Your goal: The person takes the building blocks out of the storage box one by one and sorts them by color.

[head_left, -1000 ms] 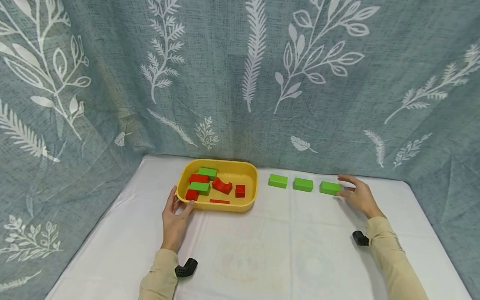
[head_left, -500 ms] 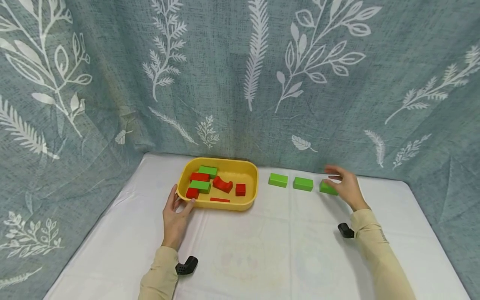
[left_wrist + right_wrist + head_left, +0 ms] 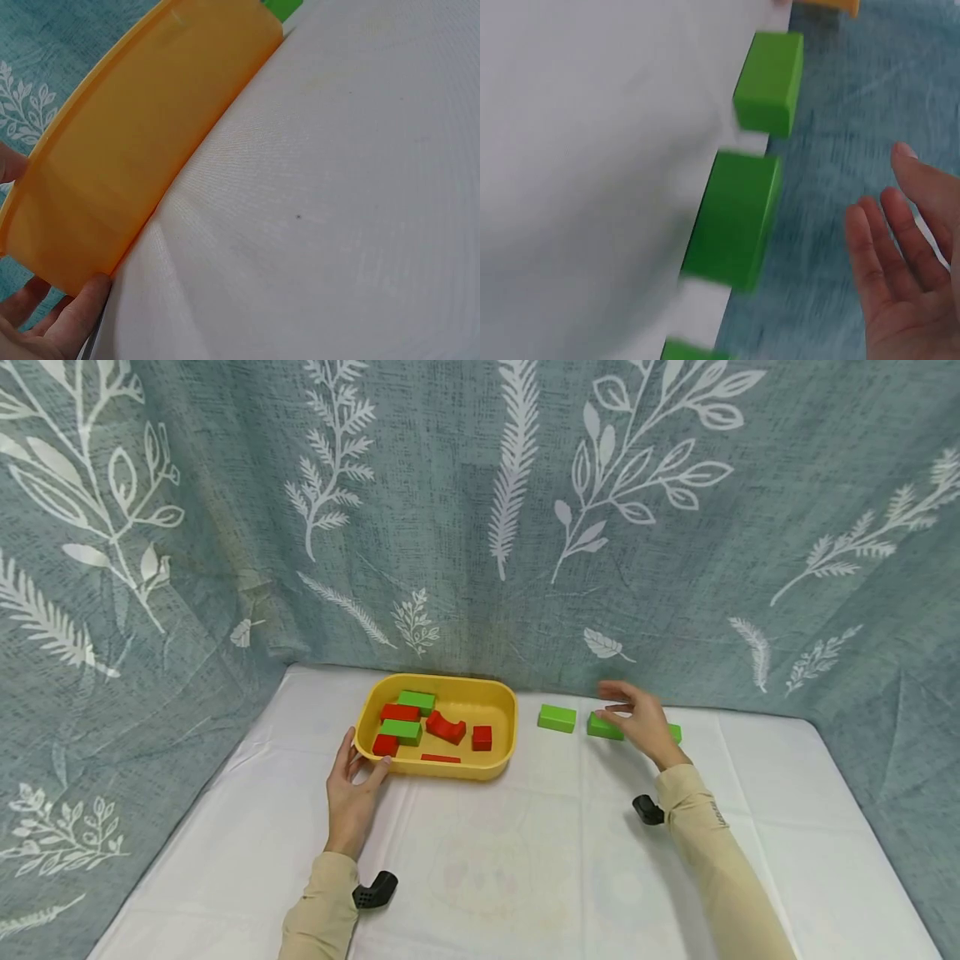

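At the back left of the table, my left hand (image 3: 352, 797) grips the near left corner of a yellow plastic tub (image 3: 442, 770), thumb at the front rim and fingers round the end. Inside lie green blocks (image 3: 417, 702) and red ones, among them an arched red block (image 3: 446, 727). To its right stand three green blocks in a row. My right hand (image 3: 641, 718) hovers over the middle green block (image 3: 600, 727), thumb and fingers spread apart. The right wrist view shows that hand (image 3: 904, 277) beside the middle block (image 3: 731, 217), holding nothing. Behind it, the right green block (image 3: 676, 732) is partly hidden.
The left green block (image 3: 557, 718) stands between the tub and the right hand. A white cloth (image 3: 510, 868) covers the table, and a blue-green leaf-patterned curtain (image 3: 450, 527) hangs along the back edge. Each wrist wears a black camera (image 3: 375, 891).
My right hand has moved left along the row, from beside the right green block to over the middle one. The blocks stay in place, and my left hand keeps its hold on the tub.
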Demonstrator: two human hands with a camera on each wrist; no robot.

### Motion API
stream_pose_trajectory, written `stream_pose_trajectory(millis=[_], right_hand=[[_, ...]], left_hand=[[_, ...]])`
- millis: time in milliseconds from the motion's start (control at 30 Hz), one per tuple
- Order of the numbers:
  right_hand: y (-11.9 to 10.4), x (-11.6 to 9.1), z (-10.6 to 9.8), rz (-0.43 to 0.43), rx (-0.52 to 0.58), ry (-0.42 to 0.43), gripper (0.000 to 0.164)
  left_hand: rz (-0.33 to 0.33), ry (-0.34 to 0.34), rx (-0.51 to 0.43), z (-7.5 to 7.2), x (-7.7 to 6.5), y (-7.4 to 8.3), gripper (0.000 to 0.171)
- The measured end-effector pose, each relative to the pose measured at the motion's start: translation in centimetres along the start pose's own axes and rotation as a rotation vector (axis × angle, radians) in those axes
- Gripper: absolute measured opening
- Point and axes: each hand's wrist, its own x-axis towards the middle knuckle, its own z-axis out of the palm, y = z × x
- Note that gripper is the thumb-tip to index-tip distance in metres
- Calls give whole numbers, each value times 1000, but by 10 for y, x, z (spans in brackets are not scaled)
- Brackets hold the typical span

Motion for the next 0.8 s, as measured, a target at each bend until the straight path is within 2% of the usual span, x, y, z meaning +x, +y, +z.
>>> stream_pose_trajectory(millis=[300, 467, 600, 800], right_hand=[[-40, 18, 47, -85, 92, -72, 48], [-72, 31, 80, -135, 69, -95, 48], [-93, 39, 109, -184, 47, -171, 46], [-108, 43, 143, -170, -30, -224, 44]], left_hand=[[-14, 2, -14, 0, 1, -1, 77], [-12, -8, -27, 1, 0, 1, 77], [-9, -9, -34, -1, -1, 1, 78], [-20, -18, -26, -2, 1, 0, 77]])
